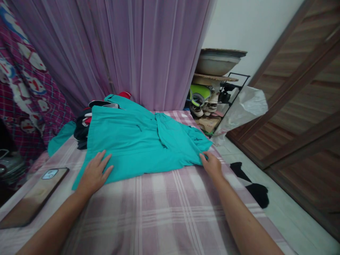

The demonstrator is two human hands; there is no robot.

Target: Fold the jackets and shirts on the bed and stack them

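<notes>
A teal garment (127, 141) is spread across a bed with a pink and white checked sheet (159, 209). Its wide end lies at the left and its narrower end at the right. My left hand (95, 173) rests on the garment's near left part, palm down with the fingers spread. At the right end, my right hand (211, 163) pinches the garment's near edge between thumb and fingers. Dark, white and red clothes (82, 129) are heaped behind the garment's left end, partly covered by it.
A phone (34, 198) lies on the bed at the left. Purple curtains (154, 53) hang behind the bed. Right of it stand a rack (233, 99) with shoes and basins, a white bag (244, 109) and a wooden wardrobe (300, 117). Black cloth items (257, 194) lie on the floor.
</notes>
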